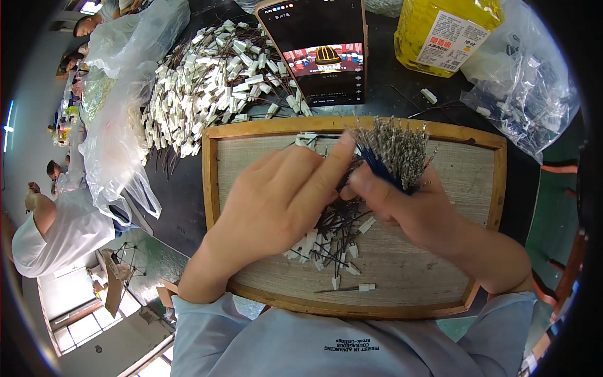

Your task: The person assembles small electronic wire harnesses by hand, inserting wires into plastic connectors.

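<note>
Right fingers: gripping wire bundle
Left fingers: grip unclear
Jug label: red-black print
Shirt: black lettering

room near-right in tray; half-hidden wires probably obstruct the middle

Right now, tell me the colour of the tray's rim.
The tray's rim is yellowish-brown wood, seen best in the head view.

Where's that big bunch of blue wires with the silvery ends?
In the head view, the bunch of blue wires is just right of centre, held in the right hand above the wooden-framed tray, with the left hand close beside it.
</note>
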`<control>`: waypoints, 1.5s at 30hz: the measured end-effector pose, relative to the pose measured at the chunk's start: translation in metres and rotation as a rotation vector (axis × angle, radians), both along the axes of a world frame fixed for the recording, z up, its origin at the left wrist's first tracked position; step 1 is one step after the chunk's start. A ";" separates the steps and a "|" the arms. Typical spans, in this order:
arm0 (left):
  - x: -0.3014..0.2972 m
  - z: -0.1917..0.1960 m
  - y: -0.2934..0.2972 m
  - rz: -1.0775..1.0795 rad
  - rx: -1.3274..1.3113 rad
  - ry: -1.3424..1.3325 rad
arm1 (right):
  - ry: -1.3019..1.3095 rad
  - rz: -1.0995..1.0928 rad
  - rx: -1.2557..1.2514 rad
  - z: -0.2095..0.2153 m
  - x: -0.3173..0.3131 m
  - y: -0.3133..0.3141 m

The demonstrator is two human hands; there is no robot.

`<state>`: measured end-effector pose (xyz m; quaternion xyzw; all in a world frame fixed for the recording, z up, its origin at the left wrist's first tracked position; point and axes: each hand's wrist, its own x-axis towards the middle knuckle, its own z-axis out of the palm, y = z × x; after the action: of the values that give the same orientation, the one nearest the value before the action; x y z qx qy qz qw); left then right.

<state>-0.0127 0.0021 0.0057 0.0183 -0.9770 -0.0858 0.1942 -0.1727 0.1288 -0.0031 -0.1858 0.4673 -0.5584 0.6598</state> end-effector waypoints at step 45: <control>0.008 -0.011 0.001 -0.105 1.840 0.174 | 0.724 -0.078 -0.335 -0.004 0.002 0.007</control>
<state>-0.0047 0.0028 -0.0050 0.1145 -0.5057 -0.8377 0.1715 -0.1706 0.1353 -0.0066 -0.4578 0.5789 -0.5499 0.3911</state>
